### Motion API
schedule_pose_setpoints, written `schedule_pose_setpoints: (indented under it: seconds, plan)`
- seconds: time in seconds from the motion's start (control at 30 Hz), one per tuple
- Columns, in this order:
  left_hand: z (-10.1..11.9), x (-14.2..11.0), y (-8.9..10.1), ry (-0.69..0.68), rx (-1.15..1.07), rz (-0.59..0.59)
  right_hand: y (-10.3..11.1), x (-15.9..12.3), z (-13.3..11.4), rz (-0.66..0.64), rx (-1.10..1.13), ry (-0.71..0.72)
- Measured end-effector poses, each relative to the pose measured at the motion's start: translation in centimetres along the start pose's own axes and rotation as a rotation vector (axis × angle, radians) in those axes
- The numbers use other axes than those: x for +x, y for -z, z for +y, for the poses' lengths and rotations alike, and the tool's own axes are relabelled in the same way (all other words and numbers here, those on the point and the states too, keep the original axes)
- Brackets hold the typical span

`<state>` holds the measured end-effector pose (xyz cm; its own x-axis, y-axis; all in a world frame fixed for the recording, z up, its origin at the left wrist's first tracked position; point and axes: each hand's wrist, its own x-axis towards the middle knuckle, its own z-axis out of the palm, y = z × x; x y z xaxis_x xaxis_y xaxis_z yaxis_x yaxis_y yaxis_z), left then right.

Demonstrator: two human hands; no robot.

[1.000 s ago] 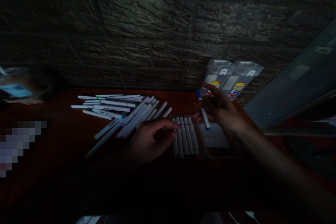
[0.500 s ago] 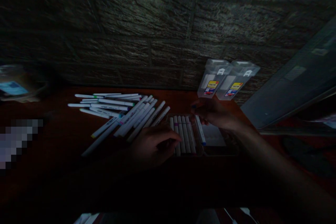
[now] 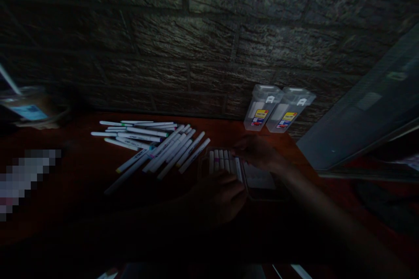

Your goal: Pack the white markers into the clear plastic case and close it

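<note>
A clear plastic case (image 3: 266,199) lies opened flat on the table, with several white markers (image 3: 221,160) side by side in its left half. One white marker (image 3: 239,169) slants at the right end of that row. Its upper end is at the fingertips of my right hand (image 3: 257,152), which are closed on it. My left hand (image 3: 224,196) bends over the lower ends of the row, fingers curled and close together. The slanted marker's lower end disappears at those fingers; darkness hides whether they grip it. A pale card (image 3: 261,177) lies in the case's right half.
Left of the case is a loose pile of white markers (image 3: 163,148). Two clear upright cases (image 3: 262,107) with yellow labels stand near the brick wall (image 3: 209,35). A cup with a straw (image 3: 29,102) is at far left. A grey panel (image 3: 356,100) rises on the right.
My left hand has moved right, across the lower part of the row. My right hand has brought the marker left, from above the card to the row's right end. The view has shifted slightly.
</note>
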<state>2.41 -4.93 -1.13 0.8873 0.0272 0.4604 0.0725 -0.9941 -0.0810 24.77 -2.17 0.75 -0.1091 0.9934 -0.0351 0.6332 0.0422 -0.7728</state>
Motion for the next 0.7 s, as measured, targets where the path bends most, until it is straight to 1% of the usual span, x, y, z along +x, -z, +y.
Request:
schedule_pose_setpoints:
  seconds: [0.07,0.13,0.23,0.33,0.43,0.6,0.7]
  plan:
    - [0.0,0.5,-0.3,-0.034,0.062,0.019,0.2,0.0,0.0,0.009,-0.080,0.059]
    - [0.1,0.7,-0.4,-0.043,0.077,0.050,0.4,0.0,0.1,0.011,-0.081,0.076]
    - [0.4,0.5,-0.5,-0.023,0.056,0.086,0.5,0.1,0.3,0.016,-0.040,0.026]
    - [0.6,0.0,-0.8,-0.040,0.059,0.097,0.7,0.1,0.4,0.013,-0.031,-0.029]
    - [0.6,-0.4,-1.1,-0.045,0.047,0.124,0.9,0.2,0.5,0.018,-0.068,-0.032]
    - [0.4,-0.4,-1.4,-0.014,0.013,0.078,1.0,0.3,0.9,-0.003,-0.079,0.030]
    - [0.2,-0.2,-1.3,-0.014,0.007,0.072,0.9,0.3,0.9,0.016,-0.079,0.040]
